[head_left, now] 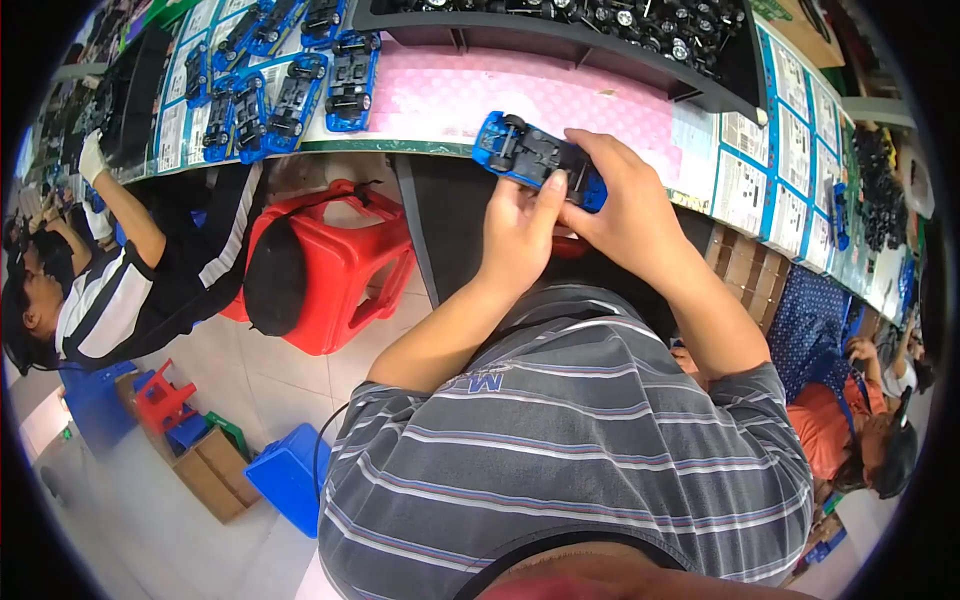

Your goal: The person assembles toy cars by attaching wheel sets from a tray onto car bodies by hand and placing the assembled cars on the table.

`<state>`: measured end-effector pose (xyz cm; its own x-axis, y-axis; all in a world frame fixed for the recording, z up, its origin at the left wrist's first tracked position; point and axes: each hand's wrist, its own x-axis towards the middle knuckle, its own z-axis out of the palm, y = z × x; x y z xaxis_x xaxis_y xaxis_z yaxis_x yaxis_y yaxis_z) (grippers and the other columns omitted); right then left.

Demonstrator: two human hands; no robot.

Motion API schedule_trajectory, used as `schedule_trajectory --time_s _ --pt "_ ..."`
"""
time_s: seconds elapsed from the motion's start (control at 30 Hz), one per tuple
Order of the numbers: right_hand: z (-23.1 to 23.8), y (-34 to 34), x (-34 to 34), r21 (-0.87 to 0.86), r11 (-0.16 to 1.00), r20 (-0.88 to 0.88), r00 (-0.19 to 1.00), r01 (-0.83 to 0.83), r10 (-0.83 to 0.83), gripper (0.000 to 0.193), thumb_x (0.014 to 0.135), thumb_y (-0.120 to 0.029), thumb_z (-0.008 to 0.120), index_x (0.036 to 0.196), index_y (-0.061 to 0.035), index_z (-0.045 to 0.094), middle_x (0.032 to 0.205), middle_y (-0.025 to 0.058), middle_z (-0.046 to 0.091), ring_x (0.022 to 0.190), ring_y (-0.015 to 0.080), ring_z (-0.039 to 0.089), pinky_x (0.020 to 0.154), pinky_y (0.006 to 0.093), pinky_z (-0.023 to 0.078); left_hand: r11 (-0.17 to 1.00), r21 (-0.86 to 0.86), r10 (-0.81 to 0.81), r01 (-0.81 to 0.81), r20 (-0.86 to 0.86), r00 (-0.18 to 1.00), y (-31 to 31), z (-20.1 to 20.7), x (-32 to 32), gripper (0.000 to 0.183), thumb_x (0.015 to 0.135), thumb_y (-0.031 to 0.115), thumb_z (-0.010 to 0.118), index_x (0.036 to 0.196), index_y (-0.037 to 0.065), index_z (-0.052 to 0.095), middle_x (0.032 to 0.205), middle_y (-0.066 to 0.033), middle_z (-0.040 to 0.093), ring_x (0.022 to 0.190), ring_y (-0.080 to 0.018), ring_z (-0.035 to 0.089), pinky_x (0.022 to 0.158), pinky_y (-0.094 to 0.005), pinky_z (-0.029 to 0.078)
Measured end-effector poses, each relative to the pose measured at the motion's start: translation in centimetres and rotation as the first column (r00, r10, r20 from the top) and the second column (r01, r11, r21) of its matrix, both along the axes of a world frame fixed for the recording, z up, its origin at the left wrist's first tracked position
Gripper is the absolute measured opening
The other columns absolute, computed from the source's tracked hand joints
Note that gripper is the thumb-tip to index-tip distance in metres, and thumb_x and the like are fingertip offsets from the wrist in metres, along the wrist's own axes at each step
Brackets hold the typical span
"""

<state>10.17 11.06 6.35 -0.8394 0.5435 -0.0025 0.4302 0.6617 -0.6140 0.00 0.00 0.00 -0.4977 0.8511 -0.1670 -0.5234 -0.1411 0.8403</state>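
A blue toy car [530,152] with a black underside is held between my two hands over the near edge of the worktable. Its underside faces up, with black wheels at the left end. My left hand [522,220] grips it from below, the thumb pressed on the chassis. Around the right end of the car wrap the fingers of my right hand [625,195], which hide that end. Several more blue toy cars [352,85] lie wheels up on the table to the left.
A black tray [560,30] heaped with small black wheels stands at the far side. Pink patterned sheet [450,95] covers the table's middle; printed sheets [775,140] lie to the right. A red stool [340,260] stands on the left. Co-workers sit on both sides.
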Motion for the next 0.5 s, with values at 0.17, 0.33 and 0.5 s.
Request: schedule_trajectory --time_s 0.17,0.33,0.5 --pt "0.0 2.4 -0.6 0.018 0.996 -0.346 0.934 -0.085 0.086 0.081 0.067 -0.028 0.09 0.134 -0.001 0.053 0.126 0.0178 0.062 0.11 0.0305 0.064 0.094 0.0398 0.05 0.993 -0.084 0.077 -0.084 -0.084 0.993 -3.6 1.1 -7.2 0.033 0.104 0.019 0.05 0.134 0.005 0.048 0.119 -0.0097 0.063 0.099 -0.0197 0.067 0.078 -0.0358 0.058" --pt "-5.9 7.9 2.1 0.136 0.953 -0.295 0.93 0.269 -0.221 0.03 0.081 -0.014 0.078 0.106 0.0 0.067 0.094 0.0132 0.067 0.082 0.0276 0.064 0.075 0.0364 0.051 0.954 -0.035 0.289 -0.297 -0.156 0.945 -8.4 3.4 -19.1 0.031 0.102 0.02 0.054 0.128 0.004 0.054 0.122 -0.0093 0.064 0.108 -0.0227 0.065 0.097 -0.0444 0.051" --pt "-5.4 8.1 0.6 0.048 0.94 -0.253 0.915 0.337 -0.314 0.024 0.082 -0.014 0.076 0.1 -0.0009 0.069 0.087 0.0118 0.064 0.076 0.0272 0.062 0.07 0.0365 0.05 0.869 -0.142 0.409 -0.475 -0.336 0.848 -15.0 4.5 -33.2 0.024 0.099 0.022 0.062 0.117 0.006 0.059 0.11 -0.0064 0.067 0.098 -0.0203 0.066 0.086 -0.0371 0.052"
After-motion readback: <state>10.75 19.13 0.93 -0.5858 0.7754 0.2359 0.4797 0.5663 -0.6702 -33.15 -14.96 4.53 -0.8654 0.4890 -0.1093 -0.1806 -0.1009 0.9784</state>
